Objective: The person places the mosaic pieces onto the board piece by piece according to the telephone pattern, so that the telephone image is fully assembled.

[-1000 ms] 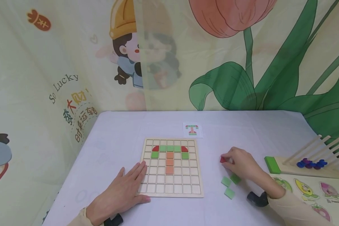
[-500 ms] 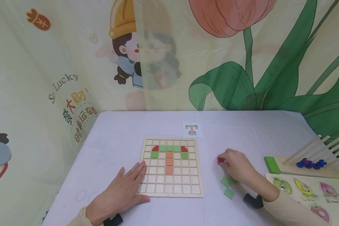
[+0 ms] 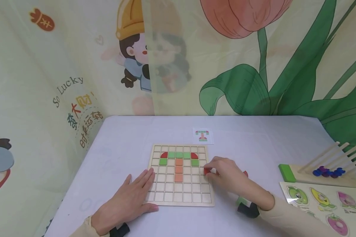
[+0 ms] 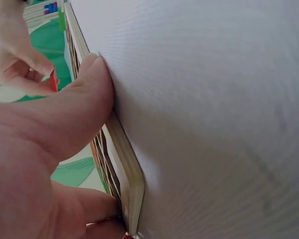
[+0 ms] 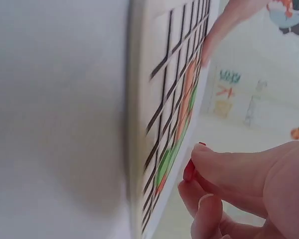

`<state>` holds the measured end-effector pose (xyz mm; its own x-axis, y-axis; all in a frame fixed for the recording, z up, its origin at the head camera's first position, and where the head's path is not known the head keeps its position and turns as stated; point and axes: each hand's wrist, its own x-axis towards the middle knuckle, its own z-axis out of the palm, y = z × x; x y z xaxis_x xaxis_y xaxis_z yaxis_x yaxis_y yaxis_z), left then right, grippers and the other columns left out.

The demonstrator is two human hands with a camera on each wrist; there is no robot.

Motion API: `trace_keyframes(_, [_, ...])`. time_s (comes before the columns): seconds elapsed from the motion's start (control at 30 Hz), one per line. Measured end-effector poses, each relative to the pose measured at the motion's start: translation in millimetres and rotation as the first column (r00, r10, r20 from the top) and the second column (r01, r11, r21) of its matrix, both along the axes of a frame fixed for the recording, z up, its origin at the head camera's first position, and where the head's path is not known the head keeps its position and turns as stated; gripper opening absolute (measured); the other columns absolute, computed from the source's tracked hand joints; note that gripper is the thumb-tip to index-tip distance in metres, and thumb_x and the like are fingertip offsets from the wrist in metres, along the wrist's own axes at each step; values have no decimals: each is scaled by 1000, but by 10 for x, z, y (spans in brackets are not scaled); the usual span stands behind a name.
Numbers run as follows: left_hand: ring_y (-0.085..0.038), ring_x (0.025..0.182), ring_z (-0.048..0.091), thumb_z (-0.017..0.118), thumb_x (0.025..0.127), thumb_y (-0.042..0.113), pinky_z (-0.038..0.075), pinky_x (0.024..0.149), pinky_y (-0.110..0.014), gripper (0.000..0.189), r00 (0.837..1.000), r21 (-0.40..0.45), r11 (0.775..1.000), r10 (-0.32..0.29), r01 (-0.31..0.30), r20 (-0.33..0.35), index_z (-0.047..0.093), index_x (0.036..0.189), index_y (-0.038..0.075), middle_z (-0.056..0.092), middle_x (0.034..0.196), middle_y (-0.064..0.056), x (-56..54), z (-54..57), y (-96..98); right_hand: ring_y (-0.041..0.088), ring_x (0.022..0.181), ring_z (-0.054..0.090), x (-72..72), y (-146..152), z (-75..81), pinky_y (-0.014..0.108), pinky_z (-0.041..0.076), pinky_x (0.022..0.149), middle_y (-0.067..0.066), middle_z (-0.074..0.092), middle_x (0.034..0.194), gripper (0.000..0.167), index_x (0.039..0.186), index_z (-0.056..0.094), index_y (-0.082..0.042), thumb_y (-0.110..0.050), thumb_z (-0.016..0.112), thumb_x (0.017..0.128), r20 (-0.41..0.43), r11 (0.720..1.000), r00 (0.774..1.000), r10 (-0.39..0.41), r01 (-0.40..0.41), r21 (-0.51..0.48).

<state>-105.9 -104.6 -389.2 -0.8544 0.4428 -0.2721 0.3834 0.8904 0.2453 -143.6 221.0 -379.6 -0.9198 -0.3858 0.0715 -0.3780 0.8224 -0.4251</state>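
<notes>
My right hand (image 3: 226, 174) pinches a small red tile (image 3: 206, 171) between thumb and fingertips, over the right edge of the wooden grid board (image 3: 195, 197). In the right wrist view the red tile (image 5: 189, 170) stands on edge in the pinch. Green, red and orange tiles (image 3: 178, 169) form a T shape in the board's upper cells. My left hand (image 3: 127, 196) lies flat at the board's left side, fingers straight and fingertips on its edge. In the left wrist view the thumb rests along the near edge of the board (image 4: 127, 172).
Behind the board lies a small pattern card (image 3: 203, 136). Another red tile (image 3: 245, 173) and a green tile (image 3: 241, 200) show partly behind the right arm. On the right are a peg stand (image 3: 323, 177) with blue and purple beads and a fruit picture board (image 3: 317, 197).
My right hand has carried the red tile left from beside the loose green tiles to the board's right edge. The left hand stays in place.
</notes>
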Motion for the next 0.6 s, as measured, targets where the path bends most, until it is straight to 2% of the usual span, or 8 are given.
trace_keyframes(0.23, [-28, 159, 25, 68, 86, 65, 22, 121, -69, 104, 1000, -1, 1000, 2, -2, 2, 30, 161, 3, 27, 171, -9, 3, 3, 0, 8, 80, 58, -15, -399, -62, 19, 48, 68, -3, 75, 91, 20, 107, 81, -9, -13, 82, 87, 15, 986, 989, 147, -145, -79])
trace_keyframes(0.37, [-29, 159, 26, 68, 87, 66, 23, 121, -69, 104, 1000, -8, 1000, -8, 8, -12, 30, 161, 3, 28, 170, -10, -5, -8, 1, 8, 80, 58, -38, -508, -96, 20, 49, 71, -5, 76, 88, 16, 102, 82, -12, -12, 82, 87, 6, 985, 987, 161, -161, -70])
trace_keyframes(0.6, [-31, 158, 27, 67, 86, 67, 23, 120, -70, 105, 1000, -10, 1000, -13, 13, -24, 31, 160, 2, 29, 170, -11, -8, -18, -9, 6, 74, 54, -73, -556, -150, 20, 48, 69, -9, 69, 78, 8, 91, 82, -15, -8, 80, 86, 15, 988, 989, 150, -149, -47])
